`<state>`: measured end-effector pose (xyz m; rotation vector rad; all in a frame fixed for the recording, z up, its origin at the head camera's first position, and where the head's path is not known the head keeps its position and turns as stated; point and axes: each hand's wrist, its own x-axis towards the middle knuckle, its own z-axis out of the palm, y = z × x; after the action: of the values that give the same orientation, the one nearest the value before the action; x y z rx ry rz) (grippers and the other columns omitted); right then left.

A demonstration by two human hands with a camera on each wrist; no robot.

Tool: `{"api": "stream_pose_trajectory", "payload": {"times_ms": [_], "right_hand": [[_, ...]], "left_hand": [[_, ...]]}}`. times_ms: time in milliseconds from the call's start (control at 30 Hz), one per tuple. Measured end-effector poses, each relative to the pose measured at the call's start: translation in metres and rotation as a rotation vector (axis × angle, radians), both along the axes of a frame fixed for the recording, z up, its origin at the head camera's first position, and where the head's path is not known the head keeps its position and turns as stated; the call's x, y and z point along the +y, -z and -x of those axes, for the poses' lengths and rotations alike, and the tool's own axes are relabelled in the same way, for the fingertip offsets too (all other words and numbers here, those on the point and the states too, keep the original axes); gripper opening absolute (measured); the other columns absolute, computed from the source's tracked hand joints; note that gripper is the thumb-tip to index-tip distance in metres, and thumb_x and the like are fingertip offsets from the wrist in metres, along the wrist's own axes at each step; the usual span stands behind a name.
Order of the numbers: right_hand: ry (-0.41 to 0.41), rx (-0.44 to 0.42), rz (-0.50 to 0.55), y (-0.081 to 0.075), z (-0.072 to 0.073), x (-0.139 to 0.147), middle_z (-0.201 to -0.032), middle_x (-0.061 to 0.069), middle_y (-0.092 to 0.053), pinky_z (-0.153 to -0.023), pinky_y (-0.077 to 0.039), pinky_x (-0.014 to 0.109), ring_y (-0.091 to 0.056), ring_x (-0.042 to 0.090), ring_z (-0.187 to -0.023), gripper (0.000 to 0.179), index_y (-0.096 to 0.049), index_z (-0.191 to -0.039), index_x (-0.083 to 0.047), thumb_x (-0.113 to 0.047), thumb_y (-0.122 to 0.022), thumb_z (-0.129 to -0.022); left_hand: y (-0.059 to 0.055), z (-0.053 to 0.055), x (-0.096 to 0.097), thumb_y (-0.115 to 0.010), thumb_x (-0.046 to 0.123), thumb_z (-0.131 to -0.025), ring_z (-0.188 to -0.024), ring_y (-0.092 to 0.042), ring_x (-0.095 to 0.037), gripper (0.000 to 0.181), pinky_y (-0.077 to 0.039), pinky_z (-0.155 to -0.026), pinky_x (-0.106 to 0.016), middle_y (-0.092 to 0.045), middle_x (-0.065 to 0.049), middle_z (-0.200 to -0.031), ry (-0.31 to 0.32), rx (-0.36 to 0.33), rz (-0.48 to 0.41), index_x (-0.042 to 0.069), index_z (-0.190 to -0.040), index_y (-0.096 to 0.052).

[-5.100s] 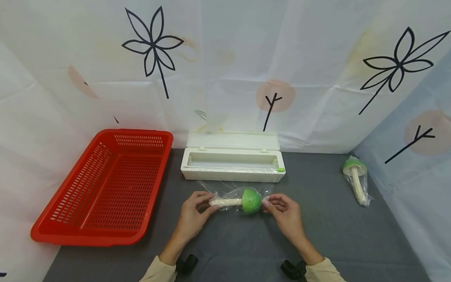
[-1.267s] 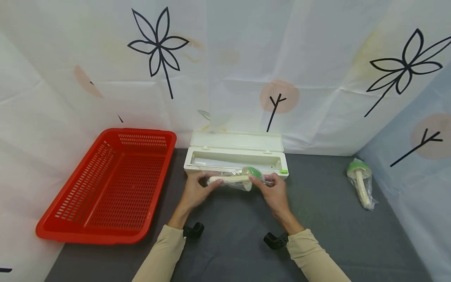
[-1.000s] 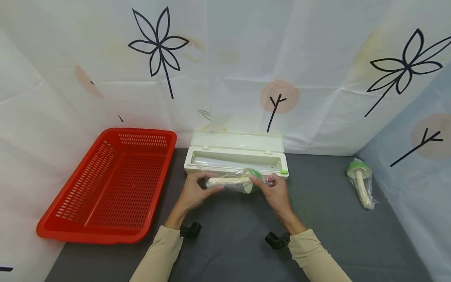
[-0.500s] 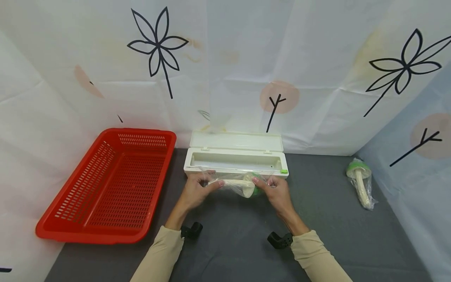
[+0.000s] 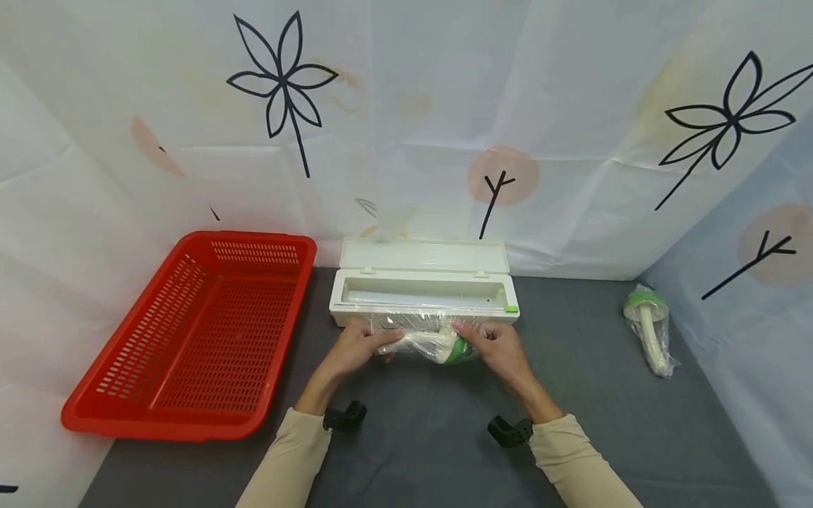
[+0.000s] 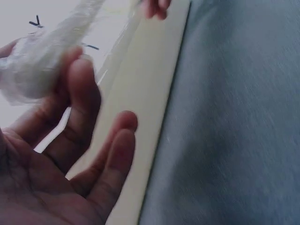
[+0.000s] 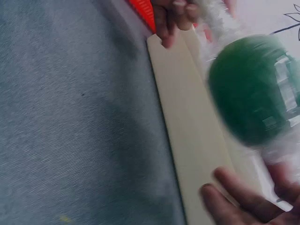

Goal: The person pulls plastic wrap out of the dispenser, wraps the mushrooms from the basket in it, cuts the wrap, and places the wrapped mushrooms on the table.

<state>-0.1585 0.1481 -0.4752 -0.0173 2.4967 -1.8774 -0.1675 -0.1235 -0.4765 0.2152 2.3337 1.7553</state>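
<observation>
A mushroom with a green cap (image 5: 459, 348) and a pale stem (image 5: 424, 339) lies sideways in clear cling film, just in front of the white cling film dispenser (image 5: 356, 315). My left hand (image 5: 353, 348) grips the wrapped stem end, thumb on the near side. At the cap end, my right hand (image 5: 503, 350) pinches the film and the mushroom between thumb and fingers. A sheet of film (image 5: 406, 319) runs from the dispenser's front edge to the mushroom. In the right wrist view the rounded cap (image 7: 251, 89) shows through shiny film.
The dispenser's lid (image 5: 422, 255) stands open against the patterned cloth backdrop; a green slider (image 5: 511, 309) sits at its right end. A red plastic basket (image 5: 254, 416) stands at the left. Another film-wrapped mushroom (image 5: 648, 331) lies at the far right of the grey table (image 5: 419, 458).
Both hands have moved from the table in front up to the dispenser, turning the mushroom over in the film. In the last half second it has rolled and come slightly nearer, the film stretched behind it.
</observation>
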Motion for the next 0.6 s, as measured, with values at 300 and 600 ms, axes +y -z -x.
{"api": "stream_pose_trajectory", "payload": {"times_ms": [300,600], "right_hand": [[-0.014,-0.128,-0.273,0.014,-0.003,0.003,-0.072,0.001,-0.057,-0.060,-0.043,0.034,-0.049,0.015,-0.062,0.050,-0.064,-0.079,-0.009,-0.057,-0.074,-0.087],[-0.067,-0.044,-0.420,0.023,-0.004,0.005,-0.102,0.009,-0.070,-0.074,-0.056,0.041,-0.068,0.021,-0.088,0.049,-0.072,-0.111,-0.003,-0.045,-0.081,-0.086]], "left_hand": [[0.016,0.000,-0.003,-0.080,0.036,-0.088,-0.048,-0.032,-0.009,0.047,-0.026,-0.047,-0.026,-0.037,0.010,-0.050,-0.020,-0.001,0.250,0.010,-0.054,-0.061],[0.030,0.000,0.000,-0.092,0.020,-0.075,-0.066,-0.050,-0.012,0.030,-0.043,-0.060,-0.030,-0.064,0.001,-0.074,-0.105,0.172,0.353,0.004,-0.099,-0.081]]}}
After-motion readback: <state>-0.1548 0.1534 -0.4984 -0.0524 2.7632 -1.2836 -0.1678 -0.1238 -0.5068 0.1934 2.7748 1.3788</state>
